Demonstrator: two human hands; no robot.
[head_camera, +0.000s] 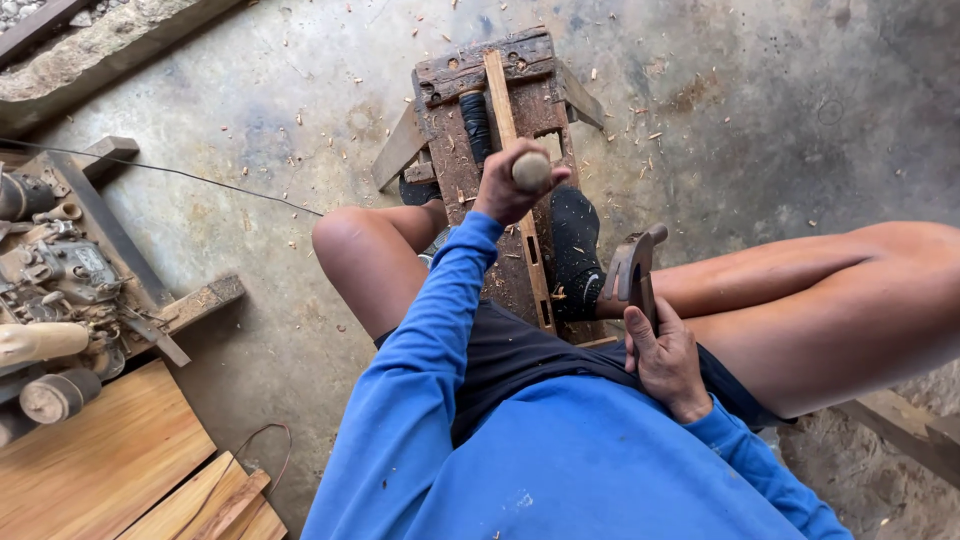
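I sit astride a worn, dark wooden bench on a concrete floor. A thin, light wooden strip lies lengthwise along the bench top. My foot in a black sock rests against the strip. My left hand is closed round a tool with a rounded wooden handle, held upright over the strip; its tip is hidden. My right hand grips a claw hammer by the handle, its head raised beside my right thigh. A black wrapped rod lies on the bench next to the strip.
An open wooden crate of metal tools and wooden handles stands at the left. Light wooden planks lie at the bottom left. A thin wire crosses the floor. Wood chips are scattered round the bench. A stone kerb runs along the top left.
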